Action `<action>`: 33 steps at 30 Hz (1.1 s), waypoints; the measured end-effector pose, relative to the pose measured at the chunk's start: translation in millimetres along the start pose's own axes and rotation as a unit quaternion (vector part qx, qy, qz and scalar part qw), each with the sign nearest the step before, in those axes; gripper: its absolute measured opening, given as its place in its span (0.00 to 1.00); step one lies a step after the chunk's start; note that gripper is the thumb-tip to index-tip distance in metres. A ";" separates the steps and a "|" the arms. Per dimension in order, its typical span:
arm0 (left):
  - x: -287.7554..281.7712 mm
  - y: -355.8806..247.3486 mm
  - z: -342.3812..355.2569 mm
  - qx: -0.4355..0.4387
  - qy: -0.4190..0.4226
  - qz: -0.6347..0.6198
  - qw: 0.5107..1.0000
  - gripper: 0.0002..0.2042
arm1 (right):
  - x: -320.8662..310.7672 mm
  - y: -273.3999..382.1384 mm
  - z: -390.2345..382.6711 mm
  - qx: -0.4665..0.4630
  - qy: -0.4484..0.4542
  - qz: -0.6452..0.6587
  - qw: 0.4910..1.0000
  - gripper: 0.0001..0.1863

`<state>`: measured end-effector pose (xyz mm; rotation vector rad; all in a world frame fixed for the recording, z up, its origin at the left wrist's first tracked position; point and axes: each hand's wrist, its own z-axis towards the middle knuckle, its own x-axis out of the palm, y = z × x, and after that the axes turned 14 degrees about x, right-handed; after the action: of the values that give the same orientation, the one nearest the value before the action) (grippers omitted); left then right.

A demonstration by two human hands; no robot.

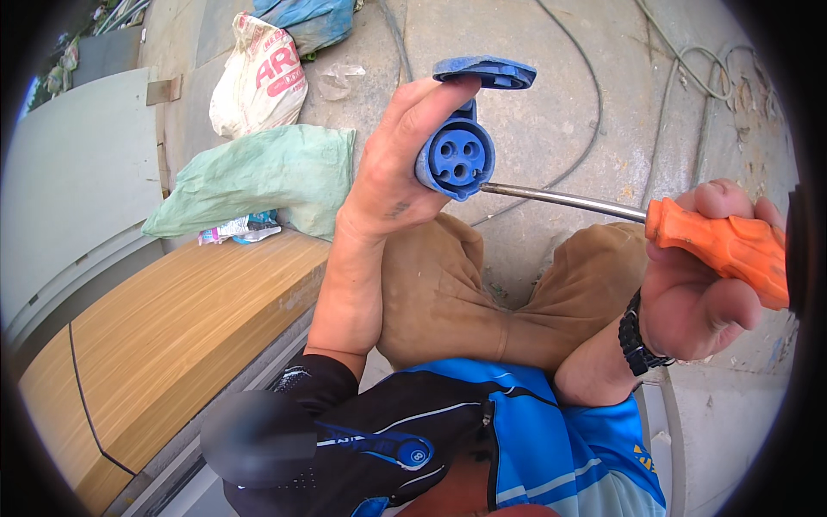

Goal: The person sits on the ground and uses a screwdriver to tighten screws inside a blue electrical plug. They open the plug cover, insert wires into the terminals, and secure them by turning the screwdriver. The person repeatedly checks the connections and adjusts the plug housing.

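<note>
Blue socket [457, 158], orange screwdriver [689, 231] tip touching

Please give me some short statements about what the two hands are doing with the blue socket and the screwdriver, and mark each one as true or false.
1. The left hand holds a blue industrial socket with its hinged lid open. True.
2. The right hand grips a screwdriver with a green handle. False: the handle is orange.
3. The screwdriver's tip meets the socket at its lower right edge. True.
4. The socket lies on the wooden board. False: it is held up in the air, over the concrete floor.
5. A black wristband is on the left wrist. False: it is on the right wrist.
</note>
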<state>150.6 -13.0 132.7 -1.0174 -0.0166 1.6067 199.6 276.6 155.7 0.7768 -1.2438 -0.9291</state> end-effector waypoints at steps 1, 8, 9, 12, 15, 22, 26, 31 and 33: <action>-0.5 -1.3 1.1 0.002 0.001 0.001 1.000 0.38 | -3.3 -1.4 -3.1 -0.003 -0.006 -0.011 1.000 0.43; 2.0 -2.7 -0.4 0.008 0.009 0.006 1.000 0.38 | 52.8 -7.2 -8.6 -0.036 -0.109 -0.116 0.987 0.41; -0.3 -4.6 -3.9 -0.008 -0.001 0.000 1.000 0.38 | 47.9 -4.8 -5.0 -0.049 -0.056 -0.132 0.988 0.41; 4.0 -2.7 -5.8 -0.013 -0.006 -0.017 1.000 0.37 | 19.4 7.7 9.1 -0.090 0.083 -0.193 0.973 0.40; 6.2 -4.0 -0.2 0.032 0.025 -0.015 0.999 0.38 | 5.3 9.1 17.3 -0.102 0.191 -0.230 0.949 0.38; 12.5 -7.1 0.6 -0.012 0.016 -0.069 0.997 0.38 | 14.5 -2.3 6.3 -0.103 0.102 -0.184 0.972 0.38; 14.7 -3.4 -6.5 -0.004 0.028 -0.061 0.998 0.40 | 14.3 -4.5 10.1 -0.136 0.104 -0.199 0.965 0.39; 20.9 -9.4 3.8 0.007 0.024 -0.082 0.996 0.38 | -1.3 -4.1 -3.7 -0.049 0.062 -0.098 0.992 0.40; 19.6 -8.3 3.4 0.021 0.031 -0.043 0.998 0.39 | -6.3 7.8 -16.9 -0.007 0.045 -0.023 0.999 0.37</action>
<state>156.2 7.2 127.5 -1.0213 0.0148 1.4901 217.0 285.6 157.1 0.8305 -1.1437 -0.9295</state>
